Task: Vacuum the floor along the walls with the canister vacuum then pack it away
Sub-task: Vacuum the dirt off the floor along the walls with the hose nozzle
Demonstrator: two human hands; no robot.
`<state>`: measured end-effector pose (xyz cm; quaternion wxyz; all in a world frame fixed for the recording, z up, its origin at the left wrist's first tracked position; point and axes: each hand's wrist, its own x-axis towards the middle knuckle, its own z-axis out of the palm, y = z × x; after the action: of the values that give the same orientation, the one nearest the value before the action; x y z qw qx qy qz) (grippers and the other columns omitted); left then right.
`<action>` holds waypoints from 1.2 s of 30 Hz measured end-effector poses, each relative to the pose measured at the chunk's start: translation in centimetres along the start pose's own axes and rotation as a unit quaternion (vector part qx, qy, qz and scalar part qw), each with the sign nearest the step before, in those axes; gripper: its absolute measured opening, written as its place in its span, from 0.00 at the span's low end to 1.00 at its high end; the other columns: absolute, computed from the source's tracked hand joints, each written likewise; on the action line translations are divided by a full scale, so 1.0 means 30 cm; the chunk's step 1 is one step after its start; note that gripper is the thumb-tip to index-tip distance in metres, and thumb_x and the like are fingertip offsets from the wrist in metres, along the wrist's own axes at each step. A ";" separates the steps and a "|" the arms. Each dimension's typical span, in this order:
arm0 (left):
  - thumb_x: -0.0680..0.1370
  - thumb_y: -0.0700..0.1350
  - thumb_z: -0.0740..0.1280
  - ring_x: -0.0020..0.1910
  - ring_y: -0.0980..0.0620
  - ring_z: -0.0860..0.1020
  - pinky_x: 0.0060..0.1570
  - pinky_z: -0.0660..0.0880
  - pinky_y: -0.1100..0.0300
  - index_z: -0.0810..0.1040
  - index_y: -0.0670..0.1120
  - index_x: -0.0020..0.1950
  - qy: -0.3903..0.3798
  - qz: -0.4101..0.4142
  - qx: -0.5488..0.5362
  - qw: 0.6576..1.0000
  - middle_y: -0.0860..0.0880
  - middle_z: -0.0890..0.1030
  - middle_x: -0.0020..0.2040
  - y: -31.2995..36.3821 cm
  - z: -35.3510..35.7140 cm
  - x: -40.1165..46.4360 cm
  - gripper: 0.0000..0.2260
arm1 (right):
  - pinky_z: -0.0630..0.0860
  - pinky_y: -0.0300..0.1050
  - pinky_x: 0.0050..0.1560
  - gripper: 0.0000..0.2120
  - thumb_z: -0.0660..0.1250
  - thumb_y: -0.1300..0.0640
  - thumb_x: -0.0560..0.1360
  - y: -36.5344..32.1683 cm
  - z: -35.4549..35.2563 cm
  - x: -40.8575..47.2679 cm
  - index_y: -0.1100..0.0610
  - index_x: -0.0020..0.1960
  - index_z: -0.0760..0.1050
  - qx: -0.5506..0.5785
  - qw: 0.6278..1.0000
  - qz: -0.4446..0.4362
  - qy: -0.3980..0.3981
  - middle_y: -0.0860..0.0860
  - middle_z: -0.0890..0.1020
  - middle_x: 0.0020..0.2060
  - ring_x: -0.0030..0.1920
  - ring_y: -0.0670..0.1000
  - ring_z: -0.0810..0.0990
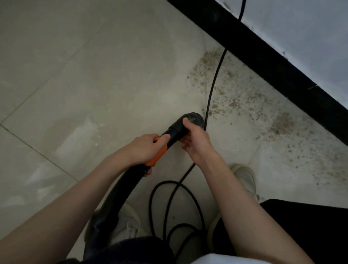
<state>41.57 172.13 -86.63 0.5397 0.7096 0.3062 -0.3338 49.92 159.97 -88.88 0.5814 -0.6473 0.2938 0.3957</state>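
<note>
Head view, looking down. 2 hands on the vacuum's hose end, held low over the floor.

Left hand: fingers curled round the orange grip of the hose handle, thumb lying along the black tube. Right hand: fingers wrapped under the round black nozzle, thumb pressed on top. The 2 hands sit just beside each other, as if fitting or twisting the nozzle onto the tube; which of the 2 I cannot tell.

Canister body: not clearly in view. The hose curves back from the left hand toward the person's feet, where a dark bulky shape lies below the right forearm, unidentified.

Power cord: runs from beyond the nozzle up to the black skirting, and loops on the floor below the hands, between the shoes.

Dirt: brown grit scattered thickly ahead and to the right of the right hand, along the skirting. Floor left of the hands looks clean, with pale smears.

Progress, as judged: early. The wall strip here is unvacuumed and the nozzle is off the floor. Left to do: sweep the grit along the wall, clear the cord from the path, then coil the cord and pack away.
</note>
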 end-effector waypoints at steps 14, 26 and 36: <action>0.79 0.60 0.58 0.22 0.47 0.74 0.23 0.72 0.60 0.71 0.45 0.44 0.088 0.011 -0.094 0.992 0.41 0.75 0.33 0.147 -0.188 0.132 0.18 | 0.76 0.49 0.54 0.24 0.68 0.54 0.78 -0.236 0.183 0.157 0.65 0.69 0.69 0.038 0.998 -0.042 -0.013 0.59 0.80 0.59 0.50 0.55 0.81; 0.77 0.58 0.63 0.21 0.49 0.72 0.22 0.70 0.61 0.72 0.45 0.44 0.122 0.027 -0.090 0.988 0.44 0.74 0.29 0.235 -0.247 0.215 0.16 | 0.71 0.42 0.41 0.10 0.66 0.50 0.79 -0.317 0.152 0.213 0.57 0.48 0.78 -0.060 0.993 -0.093 -0.036 0.54 0.83 0.49 0.46 0.50 0.80; 0.76 0.59 0.64 0.23 0.48 0.74 0.25 0.71 0.60 0.73 0.42 0.47 0.169 0.066 -0.065 0.981 0.42 0.76 0.32 0.275 -0.225 0.229 0.19 | 0.72 0.41 0.43 0.17 0.67 0.51 0.78 -0.270 0.175 0.171 0.65 0.58 0.79 0.020 0.994 -0.075 -0.079 0.57 0.83 0.48 0.46 0.52 0.80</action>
<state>53.13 177.28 -86.21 0.5462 0.7378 0.3663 -0.1523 58.48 166.77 -89.09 0.6440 -0.6225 0.2056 0.3943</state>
